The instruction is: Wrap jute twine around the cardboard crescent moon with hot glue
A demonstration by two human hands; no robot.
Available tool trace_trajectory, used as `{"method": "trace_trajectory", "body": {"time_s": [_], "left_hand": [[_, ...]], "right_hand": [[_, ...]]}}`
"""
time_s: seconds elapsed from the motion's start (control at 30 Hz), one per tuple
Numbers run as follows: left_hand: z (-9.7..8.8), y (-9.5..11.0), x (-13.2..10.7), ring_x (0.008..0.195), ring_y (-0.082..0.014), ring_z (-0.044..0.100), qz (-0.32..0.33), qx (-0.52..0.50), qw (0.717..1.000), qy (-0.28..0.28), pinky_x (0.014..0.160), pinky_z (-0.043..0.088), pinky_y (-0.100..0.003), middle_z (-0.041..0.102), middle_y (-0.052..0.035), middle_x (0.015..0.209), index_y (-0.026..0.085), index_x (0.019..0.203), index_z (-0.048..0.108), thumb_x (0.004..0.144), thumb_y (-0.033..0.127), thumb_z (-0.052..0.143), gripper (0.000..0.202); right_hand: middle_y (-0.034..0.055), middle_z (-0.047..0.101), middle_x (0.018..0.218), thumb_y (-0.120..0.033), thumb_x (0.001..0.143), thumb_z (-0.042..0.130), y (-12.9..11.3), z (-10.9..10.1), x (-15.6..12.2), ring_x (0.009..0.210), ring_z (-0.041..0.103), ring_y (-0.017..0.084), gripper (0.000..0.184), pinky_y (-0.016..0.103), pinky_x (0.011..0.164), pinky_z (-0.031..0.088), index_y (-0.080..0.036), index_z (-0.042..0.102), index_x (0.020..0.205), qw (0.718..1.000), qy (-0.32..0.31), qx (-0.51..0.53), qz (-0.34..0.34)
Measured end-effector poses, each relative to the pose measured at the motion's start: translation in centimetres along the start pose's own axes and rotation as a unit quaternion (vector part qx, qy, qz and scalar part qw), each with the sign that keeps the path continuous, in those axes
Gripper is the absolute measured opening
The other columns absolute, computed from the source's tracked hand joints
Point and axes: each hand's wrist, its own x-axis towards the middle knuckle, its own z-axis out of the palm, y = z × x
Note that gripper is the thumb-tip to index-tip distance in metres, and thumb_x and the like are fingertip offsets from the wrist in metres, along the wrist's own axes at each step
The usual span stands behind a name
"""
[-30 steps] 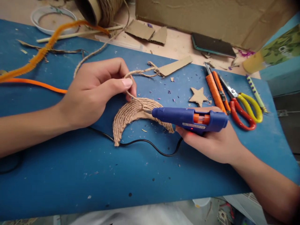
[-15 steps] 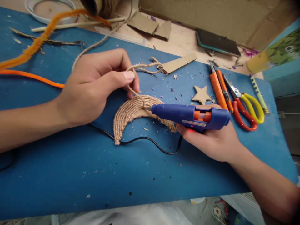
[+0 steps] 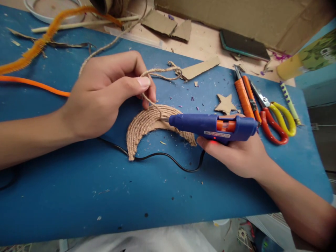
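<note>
Clearly, the right hand (image 3: 240, 157) grips 1 glue gun (image 3: 195, 124) (blue).

Smooth plastic glue gun (image 3: 194, 124) with metal nozzle (image 3: 165, 119), rough, fibrous twine-covered crescent (image 3: 141, 125), matt cardboard star (image 3: 225, 104), fuzzy pipe cleaner (image 3: 39, 45), metal-bladed scissors (image 3: 265, 102), smooth worktop (image 3: 110, 199)

Blue mat (image 3: 78, 196) is covering the near part of a pale tabletop (image 3: 202, 42). Mid-mat, a twine-wound crescent (image 3: 139, 127) is lying by a blk cord (image 3: 186, 170). To the R, as I'm looking: cdbd star (image 3: 225, 104), orange cutters (image 3: 243, 96), scissors (image 3: 265, 102) & striped stick (image 3: 289, 101) are lying. At back, cdbd scraps (image 3: 159, 22) & dark phone (image 3: 243, 45) are resting nr a box (image 3: 236, 17).
</note>
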Motion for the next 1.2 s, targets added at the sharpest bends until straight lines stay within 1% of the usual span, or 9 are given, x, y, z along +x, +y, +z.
{"method": "trace_trajectory", "body": {"time_s": [0.1, 0.27, 0.5, 0.8, 1.0, 1.07, 1.2], "left_hand": [[-0.03, 0.0, 0.03, 0.08, -0.017, 0.076, 0.004, -0.001, 1.0, 0.002, 0.076, 0.062, -0.029, 0.081, -0.0033, 0.09, 0.02, 0.086, 0.07, 0.104, 0.018, 0.07, 0.018], [0.0, 0.01, 0.06, 0.078, -0.0158, 0.076, 0.004, -0.001, 1.0, 0.006, 0.075, 0.061, -0.028, 0.08, -0.0026, 0.089, 0.019, 0.086, 0.07, 0.103, 0.017, 0.067, 0.017], [-0.13, 0.04, -0.02, 0.079, -0.0157, 0.076, 0.008, 0.01, 1.0, 0.004, 0.076, 0.061, -0.029, 0.08, -0.0029, 0.091, 0.02, 0.088, 0.07, 0.104, 0.018, 0.067, 0.016], [-0.06, 0.31, 0.0, 0.081, -0.0151, 0.075, -0.002, 0.025, 1.0, -0.001, 0.078, 0.061, -0.03, 0.08, -0.0017, 0.091, 0.021, 0.088, 0.068, 0.105, 0.018, 0.065, 0.017], [-0.15, -0.01, 0.07, 0.078, -0.0173, 0.075, 0.003, -0.014, 1.0, 0.0, 0.074, 0.061, -0.031, 0.081, -0.0036, 0.09, 0.021, 0.087, 0.072, 0.103, 0.02, 0.074, 0.017], [-0.2, -0.09, 0.12, 0.078, -0.0176, 0.075, -0.002, -0.014, 1.0, -0.001, 0.074, 0.061, -0.031, 0.081, -0.0033, 0.09, 0.021, 0.086, 0.072, 0.103, 0.019, 0.073, 0.016], [-0.25, -0.11, 0.14, 0.077, -0.0184, 0.075, 0.006, -0.014, 1.0, 0.007, 0.073, 0.061, -0.032, 0.082, -0.0034, 0.089, 0.022, 0.086, 0.073, 0.101, 0.017, 0.072, 0.016]], "right_hand": [[-0.0046, 0.051, 0.055, -0.019, 0.084, 0.064, -0.05, 0.07, 0.04, 0.053, 0.044, 0.01, 0.029, 0.03, 0.052, 0.035, -0.024, 0.044, 0.064, 1.0, -0.002, -0.004, 0.011], [-0.0034, 0.055, 0.057, -0.022, 0.085, 0.064, 0.02, 0.23, -0.15, 0.055, 0.049, 0.013, 0.028, 0.032, 0.053, 0.037, -0.025, 0.044, 0.065, 1.0, 0.0, 0.001, 0.028], [-0.0041, 0.054, 0.056, -0.021, 0.084, 0.066, 0.1, 0.12, -0.03, 0.052, 0.046, 0.012, 0.031, 0.032, 0.051, 0.035, -0.025, 0.042, 0.065, 1.0, 0.012, 0.002, 0.014], [-0.005, 0.052, 0.054, -0.024, 0.084, 0.067, 0.18, 0.25, -0.11, 0.05, 0.044, 0.012, 0.034, 0.032, 0.05, 0.032, -0.025, 0.041, 0.063, 0.999, 0.021, 0.006, 0.025], [-0.0047, 0.052, 0.055, -0.019, 0.078, 0.069, -0.28, 0.15, -0.11, 0.051, 0.044, 0.013, 0.032, 0.033, 0.051, 0.033, -0.026, 0.04, 0.064, 0.999, 0.007, 0.013, 0.04], [-0.0047, 0.051, 0.055, -0.019, 0.078, 0.07, -0.34, 0.14, -0.17, 0.051, 0.043, 0.013, 0.032, 0.033, 0.051, 0.032, -0.026, 0.042, 0.064, 0.999, 0.009, 0.019, 0.047], [-0.0046, 0.052, 0.057, -0.018, 0.079, 0.07, -0.26, 0.07, -0.39, 0.053, 0.042, 0.013, 0.03, 0.033, 0.052, 0.033, -0.025, 0.044, 0.065, 0.998, 0.01, 0.021, 0.051]]}}
